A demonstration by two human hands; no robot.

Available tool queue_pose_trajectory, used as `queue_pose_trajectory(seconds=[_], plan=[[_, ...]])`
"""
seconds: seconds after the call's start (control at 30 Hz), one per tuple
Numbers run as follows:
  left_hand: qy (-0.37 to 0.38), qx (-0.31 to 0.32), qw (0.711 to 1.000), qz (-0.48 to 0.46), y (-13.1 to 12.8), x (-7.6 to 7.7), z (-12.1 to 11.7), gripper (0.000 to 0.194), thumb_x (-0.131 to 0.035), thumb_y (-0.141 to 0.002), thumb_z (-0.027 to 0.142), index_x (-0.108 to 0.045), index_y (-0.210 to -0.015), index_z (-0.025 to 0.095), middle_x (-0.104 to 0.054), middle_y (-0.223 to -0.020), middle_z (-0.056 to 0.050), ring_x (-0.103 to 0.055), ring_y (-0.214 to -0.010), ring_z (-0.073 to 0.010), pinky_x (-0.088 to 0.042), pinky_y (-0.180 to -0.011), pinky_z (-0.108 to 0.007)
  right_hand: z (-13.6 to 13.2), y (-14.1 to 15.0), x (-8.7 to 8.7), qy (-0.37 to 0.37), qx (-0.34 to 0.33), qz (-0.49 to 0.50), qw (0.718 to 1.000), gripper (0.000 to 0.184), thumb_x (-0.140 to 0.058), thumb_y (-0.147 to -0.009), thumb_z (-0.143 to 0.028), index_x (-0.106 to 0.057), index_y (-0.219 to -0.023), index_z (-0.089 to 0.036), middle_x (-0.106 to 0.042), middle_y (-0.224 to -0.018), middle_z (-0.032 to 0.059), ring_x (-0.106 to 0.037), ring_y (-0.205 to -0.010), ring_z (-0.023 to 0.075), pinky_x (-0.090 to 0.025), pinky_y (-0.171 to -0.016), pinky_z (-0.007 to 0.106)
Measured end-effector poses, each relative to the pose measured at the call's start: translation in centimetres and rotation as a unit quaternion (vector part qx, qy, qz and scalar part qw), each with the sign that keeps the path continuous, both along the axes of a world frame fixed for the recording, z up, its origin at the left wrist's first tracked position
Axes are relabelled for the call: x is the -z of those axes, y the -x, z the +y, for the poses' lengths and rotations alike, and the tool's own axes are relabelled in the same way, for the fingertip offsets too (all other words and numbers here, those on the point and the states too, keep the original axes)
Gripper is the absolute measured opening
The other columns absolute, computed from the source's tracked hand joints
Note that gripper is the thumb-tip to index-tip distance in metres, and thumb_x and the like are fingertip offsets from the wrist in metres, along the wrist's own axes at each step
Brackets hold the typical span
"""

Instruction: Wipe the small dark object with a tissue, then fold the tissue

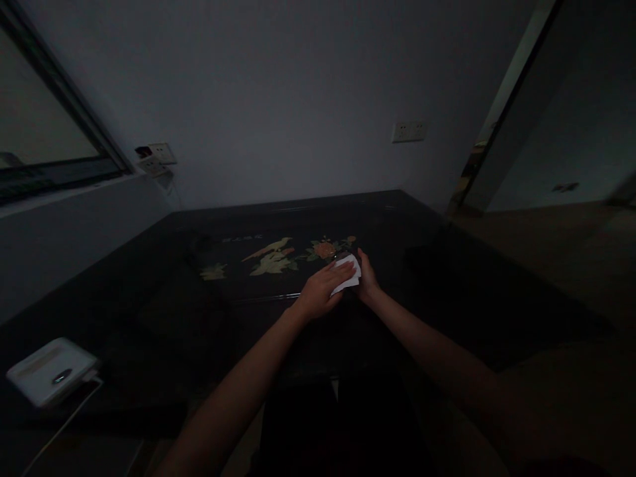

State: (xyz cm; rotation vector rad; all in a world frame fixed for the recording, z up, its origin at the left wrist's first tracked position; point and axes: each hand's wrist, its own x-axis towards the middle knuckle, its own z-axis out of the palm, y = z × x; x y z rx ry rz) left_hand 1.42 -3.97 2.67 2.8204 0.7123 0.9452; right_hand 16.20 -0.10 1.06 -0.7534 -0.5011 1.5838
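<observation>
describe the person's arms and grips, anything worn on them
The left forearm and right forearm are bare, tapering toward the wrist, with no sleeve or cable showing. The left grip and right grip are ungloved hands; no watch shows; dimness hides finer markings.

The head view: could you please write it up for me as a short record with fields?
Left hand: fingers laid over a white cloth or tissue; grip unclear
Right hand: beside the white cloth or tissue, fingers partly hidden
Surface: dark table with a bird design and an orange flower
At left: white box with a white cord
Wall: wall sockets on the right side
Light: dim, details hard to make out
</observation>
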Motion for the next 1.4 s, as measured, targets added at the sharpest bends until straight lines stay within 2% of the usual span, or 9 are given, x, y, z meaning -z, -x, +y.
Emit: queue_pose_trajectory(seconds=[0.2,0.37,0.47,0.57,0.77,0.93,1.1,1.27,1.4], plan=[[0.002,-0.027,0.999,0.025,-0.3,-0.2,0.0,0.070,-0.042,-0.085,0.015,-0.019,-0.151,0.021,-0.029,-0.154,-0.011,-0.027,-0.143,-0.0217,-0.013,-0.119,-0.051,-0.2,0.2,0.1,-0.023,0.023,-0.008,0.999,0.019,-0.060,-0.081,-0.040,-0.066,-0.076,-0.023,-0.070,-0.067,-0.0017,-0.067,-0.072,0.0171,-0.054,-0.071,0.027],[0.030,-0.067,0.997,0.023,-0.3,-0.1,0.0,0.064,-0.037,-0.090,0.018,-0.016,-0.151,0.022,-0.023,-0.156,-0.012,-0.020,-0.145,-0.0209,-0.004,-0.118,-0.052,-0.4,0.7,0.0,-0.039,0.033,-0.016,0.999,0.015,-0.059,-0.082,-0.034,-0.068,-0.077,-0.023,-0.071,-0.069,-0.0030,-0.067,-0.077,0.0152,-0.051,-0.074,0.024],[0.058,-0.095,0.994,-0.003,-0.3,0.2,0.3,0.059,-0.033,-0.094,0.022,-0.016,-0.151,0.022,-0.020,-0.157,-0.012,-0.017,-0.146,-0.0209,-0.007,-0.117,-0.052,-0.4,1.0,0.0,-0.047,0.033,-0.023,0.998,0.016,-0.055,-0.083,-0.031,-0.069,-0.080,-0.023,-0.072,-0.072,-0.0035,-0.068,-0.082,0.0148,-0.050,-0.078,0.024],[0.095,-0.111,0.989,-0.038,-0.3,0.7,0.9,0.058,-0.030,-0.096,0.027,-0.013,-0.151,0.022,-0.018,-0.158,-0.012,-0.014,-0.146,-0.0214,-0.012,-0.117,-0.052,-0.4,1.1,0.2,-0.046,0.008,-0.027,0.999,0.020,-0.054,-0.084,-0.036,-0.069,-0.082,-0.023,-0.074,-0.075,-0.0024,-0.068,-0.089,0.0176,-0.051,-0.082,0.028],[0.144,-0.103,0.980,-0.095,-0.3,1.6,1.6,0.058,-0.027,-0.098,0.034,-0.013,-0.151,0.018,-0.017,-0.158,-0.014,-0.011,-0.146,-0.0203,-0.014,-0.119,-0.048,-0.4,0.8,0.1,-0.035,-0.011,-0.014,0.999,0.026,-0.054,-0.082,-0.044,-0.068,-0.080,-0.022,-0.074,-0.074,0.0002,-0.069,-0.089,0.0207,-0.053,-0.080,0.032],[0.116,-0.113,0.984,-0.077,-0.1,1.5,1.6,0.055,-0.029,-0.097,0.030,-0.021,-0.150,0.017,-0.024,-0.156,-0.014,-0.017,-0.145,-0.0203,-0.018,-0.118,-0.048,-0.2,0.2,-0.5,-0.023,0.011,0.000,1.000,0.029,-0.048,-0.085,-0.043,-0.068,-0.079,-0.022,-0.073,-0.069,0.0003,-0.070,-0.084,0.0203,-0.054,-0.075,0.031],[0.068,-0.124,0.989,-0.046,0.2,1.1,1.5,0.054,-0.035,-0.092,0.019,-0.033,-0.145,0.018,-0.036,-0.151,-0.011,-0.030,-0.141,-0.0200,-0.022,-0.118,-0.048,-0.1,-0.6,-1.1,-0.006,0.037,0.019,0.999,0.032,-0.046,-0.086,-0.045,-0.067,-0.076,-0.023,-0.072,-0.066,-0.0015,-0.069,-0.068,0.0182,-0.053,-0.068,0.030],[0.037,-0.121,0.992,-0.027,0.4,0.8,1.2,0.052,-0.037,-0.090,0.017,-0.040,-0.141,0.019,-0.046,-0.145,-0.009,-0.040,-0.136,-0.0192,-0.029,-0.117,-0.046,0.2,-1.2,-1.6,0.037,0.058,0.032,0.997,0.036,-0.040,-0.089,-0.045,-0.066,-0.076,-0.023,-0.070,-0.063,-0.0016,-0.064,-0.056,0.0165,-0.052,-0.061,0.031],[0.015,-0.117,0.992,-0.035,0.4,0.6,0.8,0.051,-0.040,-0.089,0.016,-0.043,-0.139,0.016,-0.048,-0.143,-0.010,-0.042,-0.135,-0.0201,-0.031,-0.116,-0.045,0.5,-1.4,-1.4,0.007,0.068,0.044,0.997,0.033,-0.044,-0.088,-0.045,-0.066,-0.078,-0.023,-0.070,-0.064,-0.0018,-0.063,-0.055,0.0155,-0.049,-0.054,0.027]])
